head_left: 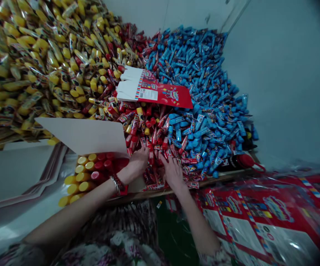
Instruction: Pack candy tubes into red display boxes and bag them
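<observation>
My left hand (138, 162) reaches into a heap of small red-capped wrapped tubes (154, 136), its fingers curled together at the heap's near edge. What those fingers hold, if anything, is hidden. To its right, my right hand (173, 173) lies over the same red tubes with its fingers stretched out and a little apart. By my left forearm stands an open box with a raised white flap (93, 133). Rows of yellow-capped tubes (83, 176) and red-capped tubes (100, 165) fill it, caps up.
Yellow tubes (51, 62) pile up at left, blue tubes (201, 74) at right. A partly folded red carton (167, 95) rests on the heap. Flat white cartons (18, 170) lie left; red printed cartons (259, 210) under plastic lie right. A black bottle (231, 162) lies near the edge.
</observation>
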A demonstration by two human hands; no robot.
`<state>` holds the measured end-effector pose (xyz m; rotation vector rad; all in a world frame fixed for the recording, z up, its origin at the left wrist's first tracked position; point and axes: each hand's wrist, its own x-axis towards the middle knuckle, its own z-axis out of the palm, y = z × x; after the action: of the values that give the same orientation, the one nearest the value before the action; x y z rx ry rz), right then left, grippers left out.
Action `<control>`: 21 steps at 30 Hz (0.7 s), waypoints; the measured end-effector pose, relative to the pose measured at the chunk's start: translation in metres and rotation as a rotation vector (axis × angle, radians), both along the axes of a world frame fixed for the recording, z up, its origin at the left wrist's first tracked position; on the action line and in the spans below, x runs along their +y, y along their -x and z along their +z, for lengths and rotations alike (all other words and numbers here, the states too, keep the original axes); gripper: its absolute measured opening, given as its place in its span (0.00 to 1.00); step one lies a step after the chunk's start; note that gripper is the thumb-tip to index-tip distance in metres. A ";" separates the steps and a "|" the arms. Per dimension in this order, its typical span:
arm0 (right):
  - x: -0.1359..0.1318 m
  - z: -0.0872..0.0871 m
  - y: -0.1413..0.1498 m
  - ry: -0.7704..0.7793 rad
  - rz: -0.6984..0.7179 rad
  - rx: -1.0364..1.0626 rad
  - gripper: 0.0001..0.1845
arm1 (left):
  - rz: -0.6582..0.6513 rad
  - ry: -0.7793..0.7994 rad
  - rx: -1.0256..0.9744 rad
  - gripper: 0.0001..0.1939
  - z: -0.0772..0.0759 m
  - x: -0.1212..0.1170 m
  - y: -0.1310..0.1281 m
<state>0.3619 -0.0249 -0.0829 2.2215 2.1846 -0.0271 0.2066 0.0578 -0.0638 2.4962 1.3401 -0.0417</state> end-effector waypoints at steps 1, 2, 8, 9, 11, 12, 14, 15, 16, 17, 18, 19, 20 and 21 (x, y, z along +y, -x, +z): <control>0.003 -0.004 0.001 0.003 -0.002 -0.005 0.34 | 0.032 -0.010 -0.001 0.19 -0.001 0.001 -0.003; 0.005 -0.007 0.002 0.004 0.002 -0.006 0.32 | 0.055 -0.022 -0.006 0.19 -0.001 0.003 -0.006; 0.012 -0.015 -0.003 -0.046 0.095 -0.027 0.26 | 0.070 -0.025 0.005 0.19 -0.009 0.016 -0.026; 0.012 -0.015 -0.005 -0.078 0.116 -0.009 0.25 | 0.063 -0.013 0.013 0.18 -0.010 0.017 -0.027; 0.010 -0.013 -0.011 -0.189 0.141 0.052 0.22 | 0.061 0.012 0.032 0.19 -0.015 0.020 -0.029; 0.010 -0.011 -0.014 -0.259 0.144 0.096 0.21 | 0.064 0.023 0.042 0.20 -0.017 0.021 -0.030; 0.007 -0.006 -0.021 -0.402 0.134 0.207 0.19 | 0.070 0.038 0.058 0.22 -0.022 0.023 -0.030; 0.005 -0.002 -0.023 -0.462 0.124 0.267 0.18 | 0.071 0.043 0.065 0.22 -0.024 0.024 -0.031; 0.003 0.001 -0.026 -0.511 0.110 0.324 0.17 | 0.069 0.051 0.072 0.23 -0.025 0.023 -0.030; 0.000 0.005 -0.028 -0.552 0.090 0.375 0.17 | 0.062 0.059 0.078 0.22 -0.027 0.021 -0.029; -0.004 0.009 -0.029 -0.588 0.068 0.419 0.17 | 0.050 0.066 0.082 0.22 -0.028 0.018 -0.028; -0.008 0.012 -0.030 -0.620 0.047 0.454 0.17 | 0.035 0.070 0.083 0.23 -0.029 0.014 -0.026; -0.013 0.015 -0.030 -0.651 0.026 0.481 0.16 | 0.020 0.070 0.081 0.23 -0.030 0.010 -0.024; -0.019 0.018 -0.030 -0.679 0.006 0.503 0.16 | 0.012 0.064 0.077 0.24 -0.031 0.006 -0.022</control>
<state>0.3922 -0.0438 -0.0645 2.7963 2.7845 0.2118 0.2282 0.0639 -0.0945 2.4563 1.3614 -0.1767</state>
